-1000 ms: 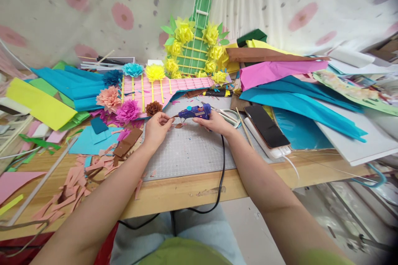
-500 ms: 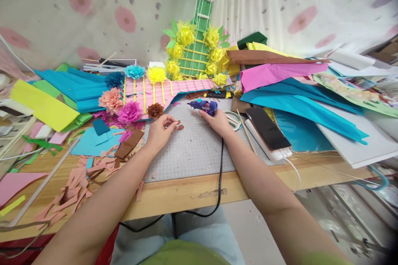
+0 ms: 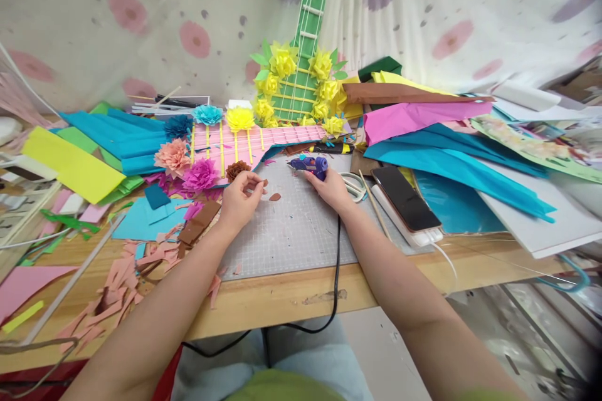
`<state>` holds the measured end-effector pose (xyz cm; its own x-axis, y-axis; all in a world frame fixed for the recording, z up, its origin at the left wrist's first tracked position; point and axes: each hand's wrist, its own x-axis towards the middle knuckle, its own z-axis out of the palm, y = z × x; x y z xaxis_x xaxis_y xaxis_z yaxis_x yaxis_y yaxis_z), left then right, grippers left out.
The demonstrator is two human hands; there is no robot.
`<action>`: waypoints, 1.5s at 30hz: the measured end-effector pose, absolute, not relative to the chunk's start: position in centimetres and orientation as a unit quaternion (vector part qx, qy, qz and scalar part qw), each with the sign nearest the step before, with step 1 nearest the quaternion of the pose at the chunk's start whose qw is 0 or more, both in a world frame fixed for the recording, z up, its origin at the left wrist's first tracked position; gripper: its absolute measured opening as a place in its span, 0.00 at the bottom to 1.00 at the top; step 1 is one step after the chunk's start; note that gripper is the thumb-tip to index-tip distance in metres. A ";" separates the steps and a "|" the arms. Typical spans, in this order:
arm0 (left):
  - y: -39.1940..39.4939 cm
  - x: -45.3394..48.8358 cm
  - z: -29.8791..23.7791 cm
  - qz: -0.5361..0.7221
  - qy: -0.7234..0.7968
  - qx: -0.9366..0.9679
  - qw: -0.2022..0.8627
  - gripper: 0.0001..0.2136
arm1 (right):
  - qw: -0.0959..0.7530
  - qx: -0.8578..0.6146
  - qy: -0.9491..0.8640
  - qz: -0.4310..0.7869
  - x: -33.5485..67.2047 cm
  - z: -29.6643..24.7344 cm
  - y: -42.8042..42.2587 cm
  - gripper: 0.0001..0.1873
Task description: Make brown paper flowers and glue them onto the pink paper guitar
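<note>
The left hand (image 3: 241,202) has its thumb and first fingers pressed together, and between their tips they grip a small brown scrap (image 3: 265,183), of which only a little part is visible. The right hand (image 3: 331,189) is closed around a blue glue gun (image 3: 313,166); the nozzle points toward the left fingers but is well apart from them. A black cable (image 3: 337,282) hangs below the right hand and goes over the front edge of the worktop (image 3: 282,301).

Just to the right of the left fingertips, a brown petal (image 3: 274,197) lies flat on the grey cutting mat (image 3: 291,238). Just behind the left fingers there is a brown paper flower (image 3: 237,170), partly hidden by the hand. Farther behind them is a pink paper panel (image 3: 277,136) with yellow strips, and around its left part are a magenta flower (image 3: 200,175), a salmon flower (image 3: 172,157) and a yellow flower (image 3: 239,118).

To the left of the left hand, near it, lies a brown paper piece (image 3: 198,223). Beside the right fingers, on their right side, are pale looped handles (image 3: 353,187), then a thin stick (image 3: 374,203) and a dark phone (image 3: 407,198).
</note>
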<state>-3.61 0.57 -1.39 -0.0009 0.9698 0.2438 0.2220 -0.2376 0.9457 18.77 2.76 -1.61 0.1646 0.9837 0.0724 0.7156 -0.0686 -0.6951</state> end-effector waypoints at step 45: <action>4.9 -11.7 6.0 0.186 0.706 0.665 0.154 0.13 | 0.478 -0.464 -0.715 0.214 2.4 -2.5 6.1 0.21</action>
<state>-11.69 4.86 6.00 -0.0676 0.9973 0.0298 0.8824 0.0458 0.4682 2.40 6.10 -2.53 -0.1126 0.8677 0.4842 0.4596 0.4775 -0.7488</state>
